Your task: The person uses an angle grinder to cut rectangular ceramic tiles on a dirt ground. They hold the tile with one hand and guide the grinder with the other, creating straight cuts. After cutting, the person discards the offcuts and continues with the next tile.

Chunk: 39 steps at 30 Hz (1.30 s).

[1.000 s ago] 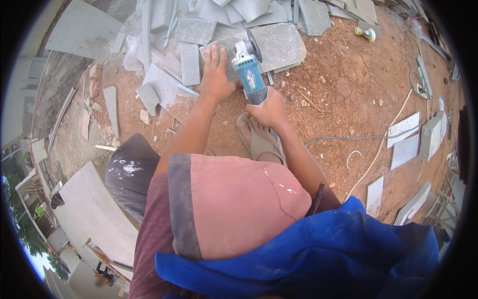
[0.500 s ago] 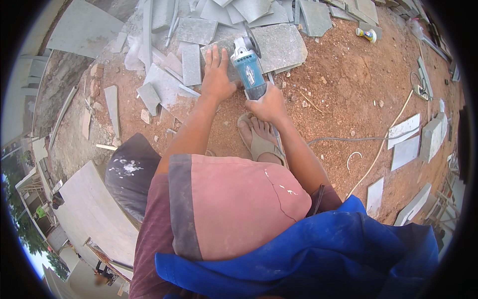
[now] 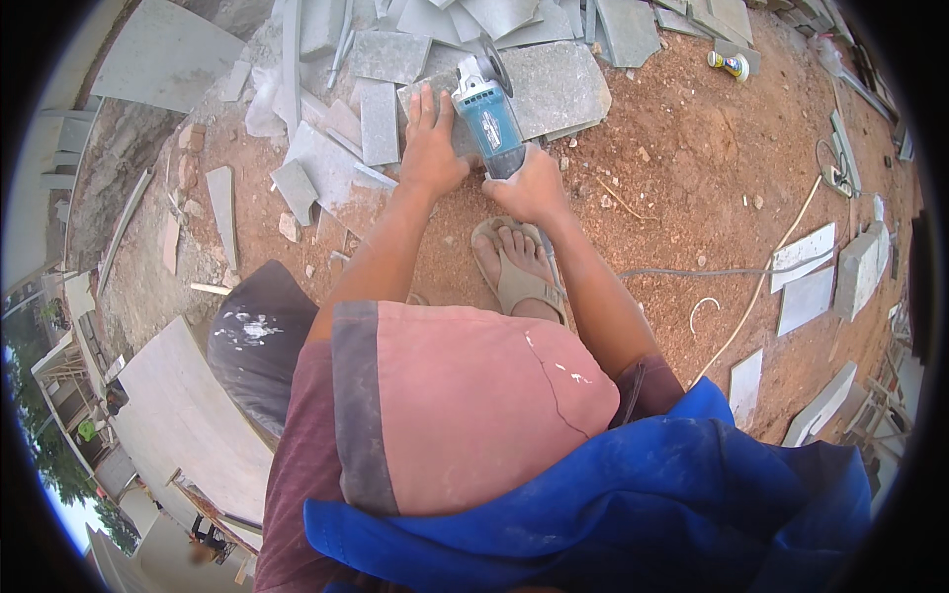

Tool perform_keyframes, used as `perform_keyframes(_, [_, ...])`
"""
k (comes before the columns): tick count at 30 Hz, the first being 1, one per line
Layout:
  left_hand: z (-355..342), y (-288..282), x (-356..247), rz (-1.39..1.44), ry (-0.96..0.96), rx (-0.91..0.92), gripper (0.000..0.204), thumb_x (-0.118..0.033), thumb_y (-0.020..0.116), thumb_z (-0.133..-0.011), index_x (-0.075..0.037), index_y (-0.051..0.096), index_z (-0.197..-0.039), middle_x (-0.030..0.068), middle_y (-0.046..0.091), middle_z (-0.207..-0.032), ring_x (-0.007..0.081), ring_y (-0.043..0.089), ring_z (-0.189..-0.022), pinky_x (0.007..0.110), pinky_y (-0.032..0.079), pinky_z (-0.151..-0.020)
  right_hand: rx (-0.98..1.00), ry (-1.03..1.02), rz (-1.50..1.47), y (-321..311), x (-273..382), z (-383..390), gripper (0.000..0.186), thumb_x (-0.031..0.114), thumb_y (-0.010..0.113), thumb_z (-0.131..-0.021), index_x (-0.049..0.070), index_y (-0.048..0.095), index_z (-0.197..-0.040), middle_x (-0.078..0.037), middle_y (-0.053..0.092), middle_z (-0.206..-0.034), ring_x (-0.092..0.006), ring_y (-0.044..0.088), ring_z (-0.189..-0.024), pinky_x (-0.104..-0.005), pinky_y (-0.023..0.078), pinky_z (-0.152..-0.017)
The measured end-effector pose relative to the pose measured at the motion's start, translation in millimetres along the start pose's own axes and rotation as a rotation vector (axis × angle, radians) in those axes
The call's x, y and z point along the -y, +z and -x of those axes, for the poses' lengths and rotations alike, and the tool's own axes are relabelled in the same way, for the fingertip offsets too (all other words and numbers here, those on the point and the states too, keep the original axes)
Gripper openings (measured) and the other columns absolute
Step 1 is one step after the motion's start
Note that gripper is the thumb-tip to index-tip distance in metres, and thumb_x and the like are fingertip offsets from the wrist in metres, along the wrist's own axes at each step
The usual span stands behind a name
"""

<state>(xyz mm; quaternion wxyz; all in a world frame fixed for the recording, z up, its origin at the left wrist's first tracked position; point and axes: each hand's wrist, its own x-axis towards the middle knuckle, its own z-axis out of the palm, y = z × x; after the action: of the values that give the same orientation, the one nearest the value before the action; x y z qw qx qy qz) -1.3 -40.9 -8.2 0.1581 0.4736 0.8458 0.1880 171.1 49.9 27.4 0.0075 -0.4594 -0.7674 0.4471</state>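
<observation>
My right hand (image 3: 531, 186) is wrapped round the rear grip of a teal angle grinder (image 3: 491, 124). The grinder's dark disc (image 3: 497, 65) stands on edge over a grey stone slab (image 3: 559, 91) lying on the ground. My left hand (image 3: 429, 148) rests flat on the left part of that slab, fingers stretched out and pointing away from me, just left of the grinder. Whether the disc touches the stone I cannot tell. Beneath my right wrist is my sandalled foot (image 3: 519, 262).
Beyond the slab lies a heap of cut grey stone pieces (image 3: 390, 56). A cable (image 3: 692, 272) runs off right toward a socket block (image 3: 838, 178). White slabs (image 3: 803, 300) lie on the reddish dirt at right, and a small can (image 3: 729, 66) at far right.
The grinder and my right hand have shifted slightly away from me and to the left. My left hand stays on the slab.
</observation>
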Motion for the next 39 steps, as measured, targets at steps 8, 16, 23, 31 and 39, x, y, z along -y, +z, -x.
perform_keyframes(8, [-0.4,-3.3,-2.8,0.001,-0.011,0.027,0.118,-0.028,0.094,-0.076,0.002,0.03,-0.17,0.0295,0.015,-0.18,0.0466,0.013,-0.167,0.051,0.023,-0.135,-0.003,0.004,0.007,-3.8,7.9,-4.9,0.062,0.032,0.085,-0.07,-0.014,0.07,-0.11,-0.036,0.076,-0.107,-0.048,0.075,-0.106,-0.0495,0.059,-0.097])
perform_keyframes(16, [-0.5,0.6,0.6,0.009,0.009,-0.012,0.112,-0.024,0.092,-0.075,0.004,0.034,-0.168,0.0318,0.016,-0.178,0.0501,0.015,-0.166,0.05,0.026,-0.134,-0.013,-0.017,-0.003,-3.7,13.4,-8.3,0.063,0.03,0.087,-0.071,-0.013,0.071,-0.113,-0.036,0.076,-0.109,-0.0473,0.076,-0.107,-0.0489,0.06,-0.096])
perform_keyframes(23, [-1.2,-1.4,-1.3,0.005,0.011,-0.005,0.113,-0.024,0.093,-0.075,0.004,0.035,-0.167,0.0318,0.016,-0.178,0.0502,0.015,-0.166,0.05,0.026,-0.134,-0.032,-0.01,0.033,-5.9,16.6,-9.9,0.063,0.032,0.088,-0.071,-0.013,0.07,-0.112,-0.036,0.076,-0.11,-0.0471,0.075,-0.108,-0.049,0.06,-0.096])
perform_keyframes(31, [-0.5,-1.7,-3.1,0.015,0.008,-0.002,0.111,-0.022,0.093,-0.075,0.003,0.037,-0.167,0.0321,0.016,-0.178,0.0507,0.015,-0.166,0.05,0.025,-0.135,-0.014,0.002,0.027,-3.2,12.0,-18.1,0.064,0.034,0.087,-0.071,-0.014,0.071,-0.11,-0.037,0.075,-0.108,-0.0471,0.076,-0.107,-0.049,0.06,-0.096])
perform_keyframes(39, [-0.5,-0.9,-1.9,0.007,0.002,-0.006,0.109,-0.021,0.093,-0.076,0.003,0.037,-0.167,0.032,0.017,-0.178,0.0502,0.015,-0.166,0.05,0.026,-0.135,0.018,0.024,0.043,-8.1,20.9,-20.7,0.061,0.033,0.086,-0.071,-0.014,0.073,-0.107,-0.036,0.076,-0.107,-0.0462,0.077,-0.106,-0.048,0.061,-0.094])
